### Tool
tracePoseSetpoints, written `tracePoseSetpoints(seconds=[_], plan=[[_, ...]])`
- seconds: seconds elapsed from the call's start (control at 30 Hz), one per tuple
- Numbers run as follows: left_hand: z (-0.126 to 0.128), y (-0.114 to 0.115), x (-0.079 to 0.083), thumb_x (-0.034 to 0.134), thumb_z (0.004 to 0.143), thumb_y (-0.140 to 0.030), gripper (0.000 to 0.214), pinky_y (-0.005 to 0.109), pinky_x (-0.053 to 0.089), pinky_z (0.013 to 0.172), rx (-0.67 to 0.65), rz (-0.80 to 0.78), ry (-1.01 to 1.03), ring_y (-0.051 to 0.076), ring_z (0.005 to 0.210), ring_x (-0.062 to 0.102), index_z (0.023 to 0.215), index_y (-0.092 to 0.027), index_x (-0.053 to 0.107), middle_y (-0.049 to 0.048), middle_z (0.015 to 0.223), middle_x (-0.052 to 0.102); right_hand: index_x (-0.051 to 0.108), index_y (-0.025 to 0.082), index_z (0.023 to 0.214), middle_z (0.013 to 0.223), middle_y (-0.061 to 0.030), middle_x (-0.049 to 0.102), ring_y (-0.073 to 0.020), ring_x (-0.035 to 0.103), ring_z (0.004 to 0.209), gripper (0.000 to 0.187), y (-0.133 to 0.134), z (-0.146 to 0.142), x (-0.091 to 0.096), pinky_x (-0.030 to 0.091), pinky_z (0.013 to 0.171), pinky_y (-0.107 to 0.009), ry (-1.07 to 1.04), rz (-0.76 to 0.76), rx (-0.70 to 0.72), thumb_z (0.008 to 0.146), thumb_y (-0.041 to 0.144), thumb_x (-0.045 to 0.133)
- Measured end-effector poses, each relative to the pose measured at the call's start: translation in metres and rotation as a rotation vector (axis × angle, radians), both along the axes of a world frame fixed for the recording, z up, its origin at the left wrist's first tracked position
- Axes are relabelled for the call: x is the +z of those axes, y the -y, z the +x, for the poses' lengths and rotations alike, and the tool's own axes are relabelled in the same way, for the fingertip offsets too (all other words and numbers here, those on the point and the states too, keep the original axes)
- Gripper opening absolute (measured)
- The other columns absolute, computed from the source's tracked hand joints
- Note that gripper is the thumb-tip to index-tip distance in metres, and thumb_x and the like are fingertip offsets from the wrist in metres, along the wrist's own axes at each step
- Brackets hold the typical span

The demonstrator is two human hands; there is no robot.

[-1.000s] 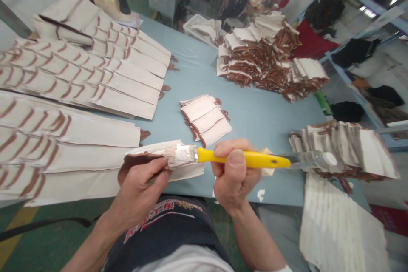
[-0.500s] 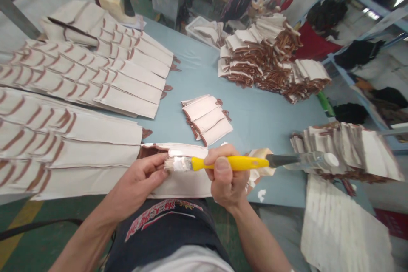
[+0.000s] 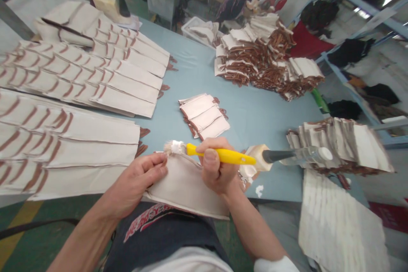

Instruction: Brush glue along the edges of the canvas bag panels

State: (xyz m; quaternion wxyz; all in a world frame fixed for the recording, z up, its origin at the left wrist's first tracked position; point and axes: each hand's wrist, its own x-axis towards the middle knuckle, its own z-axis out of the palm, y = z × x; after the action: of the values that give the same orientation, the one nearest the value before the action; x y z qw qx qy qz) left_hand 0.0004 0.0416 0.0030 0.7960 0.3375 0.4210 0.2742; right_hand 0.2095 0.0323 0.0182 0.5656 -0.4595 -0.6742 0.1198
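My right hand [image 3: 216,165] is closed round the yellow handle of a paintbrush [image 3: 223,156], its bristles coated with white paste and touching the far edge of a pale fabric piece [image 3: 188,182]. Between thumb and fingers, my left hand [image 3: 143,180] pinches the left end of that piece, which hangs partly over the table's front edge. Just beyond lies a small bundle of pale pieces with brown edges [image 3: 205,114]. To the right of my right hand stands a pale block-shaped container with a dark-necked clear bottle [image 3: 287,156], partly hidden.
Overlapping rows of pale pieces with brown edges [image 3: 79,136] cover the table's left side. Stacked bundles [image 3: 255,55] sit at the back right, and another stack [image 3: 341,144] at the right. White blobs [image 3: 259,190] dot the blue table [image 3: 261,114]. Shelving [image 3: 350,80] stands beyond.
The brush has moved up and slightly left, to the far edge of the fabric piece. That piece has turned, its right end swinging toward me. My left hand keeps its pinch.
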Motion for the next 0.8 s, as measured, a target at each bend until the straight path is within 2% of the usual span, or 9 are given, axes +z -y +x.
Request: tracePoseSetpoints(seconds=[0.1, 0.17, 0.27, 0.37, 0.47, 0.53, 0.6, 0.7, 0.8], plan=[[-0.002, 0.003, 0.0, 0.099, 0.068, -0.039, 0.033, 0.023, 0.053, 0.058, 0.024, 0.011, -0.041, 0.019, 0.066, 0.068, 0.088, -0.018, 0.084, 0.002, 0.071, 0.075, 0.068, 0.023, 0.099, 0.063, 0.0057, 0.06, -0.0117, 0.052, 0.045, 0.029, -0.006, -0.001, 0.0, 0.047, 0.049, -0.027, -0.124, 0.012, -0.065, 0.115, 0.038, 0.05], [-0.003, 0.005, 0.0, 0.097, 0.07, -0.041, 0.031, 0.024, 0.054, 0.058, 0.045, 0.044, -0.073, 0.02, 0.067, 0.069, 0.087, -0.019, 0.083, 0.0015, 0.071, 0.073, 0.067, 0.023, 0.104, 0.065, 0.0058, 0.061, -0.0122, 0.057, 0.049, 0.029, -0.003, 0.0, 0.0, 0.05, 0.051, -0.025, -0.156, 0.008, -0.108, 0.117, 0.04, 0.047], [-0.001, 0.006, 0.002, 0.093, 0.074, -0.043, 0.028, 0.025, 0.055, 0.058, 0.052, 0.101, -0.09, 0.019, 0.065, 0.067, 0.086, -0.02, 0.082, 0.0002, 0.068, 0.07, 0.068, 0.022, 0.117, 0.082, -0.0001, 0.074, -0.0153, 0.071, 0.068, 0.024, 0.004, -0.003, -0.007, 0.06, 0.067, -0.028, -0.027, -0.095, -0.136, 0.117, 0.036, 0.048], [0.003, 0.003, 0.005, 0.092, 0.076, -0.046, 0.035, 0.027, 0.058, 0.063, 0.017, 0.116, -0.061, 0.019, 0.066, 0.067, 0.098, -0.02, 0.086, 0.0018, 0.075, 0.076, 0.07, 0.02, 0.118, 0.096, -0.0056, 0.08, -0.0172, 0.075, 0.078, 0.025, 0.003, -0.01, -0.022, 0.061, 0.076, -0.029, 0.128, -0.172, -0.107, 0.115, 0.032, 0.049], [-0.001, -0.001, 0.005, 0.086, 0.086, -0.054, 0.044, 0.031, 0.063, 0.077, -0.014, 0.187, -0.088, 0.024, 0.083, 0.075, 0.114, -0.019, 0.088, 0.0082, 0.097, 0.085, 0.071, 0.02, 0.109, 0.095, -0.0057, 0.079, -0.0175, 0.074, 0.077, 0.03, -0.006, -0.01, -0.03, 0.057, 0.072, -0.028, 0.137, -0.145, -0.206, 0.116, 0.034, 0.045], [-0.008, 0.0, 0.003, 0.078, 0.095, -0.056, 0.042, 0.034, 0.064, 0.091, -0.05, 0.316, -0.149, 0.028, 0.1, 0.078, 0.116, -0.02, 0.089, 0.0104, 0.11, 0.086, 0.07, 0.02, 0.105, 0.09, -0.0038, 0.077, -0.0169, 0.071, 0.072, 0.033, -0.011, -0.003, -0.029, 0.052, 0.068, -0.028, 0.114, -0.137, -0.299, 0.116, 0.037, 0.044], [-0.016, 0.003, 0.0, 0.075, 0.099, -0.053, 0.038, 0.035, 0.063, 0.097, -0.122, 0.413, -0.196, 0.03, 0.108, 0.078, 0.115, -0.021, 0.089, 0.0101, 0.114, 0.086, 0.069, 0.021, 0.104, 0.084, -0.0015, 0.074, -0.0162, 0.067, 0.067, 0.034, -0.016, 0.005, -0.024, 0.048, 0.065, -0.028, 0.102, -0.149, -0.353, 0.116, 0.04, 0.044], [-0.021, 0.012, -0.004, 0.072, 0.1, -0.047, 0.031, 0.03, 0.064, 0.084, -0.236, 0.444, -0.238, 0.028, 0.097, 0.079, 0.11, -0.022, 0.088, 0.0074, 0.104, 0.086, 0.068, 0.022, 0.104, 0.078, 0.0004, 0.07, -0.0163, 0.064, 0.063, 0.035, -0.022, 0.012, -0.02, 0.046, 0.063, -0.029, 0.084, -0.188, -0.373, 0.116, 0.043, 0.043], [-0.015, 0.017, -0.003, 0.065, 0.103, -0.043, 0.03, 0.025, 0.059, 0.075, -0.281, 0.538, -0.279, 0.024, 0.087, 0.077, 0.099, -0.02, 0.085, 0.0045, 0.093, 0.083, 0.068, 0.021, 0.105, 0.076, 0.0003, 0.07, -0.0169, 0.065, 0.063, 0.033, -0.023, 0.009, -0.024, 0.046, 0.063, -0.03, 0.079, -0.198, -0.375, 0.116, 0.041, 0.044]])
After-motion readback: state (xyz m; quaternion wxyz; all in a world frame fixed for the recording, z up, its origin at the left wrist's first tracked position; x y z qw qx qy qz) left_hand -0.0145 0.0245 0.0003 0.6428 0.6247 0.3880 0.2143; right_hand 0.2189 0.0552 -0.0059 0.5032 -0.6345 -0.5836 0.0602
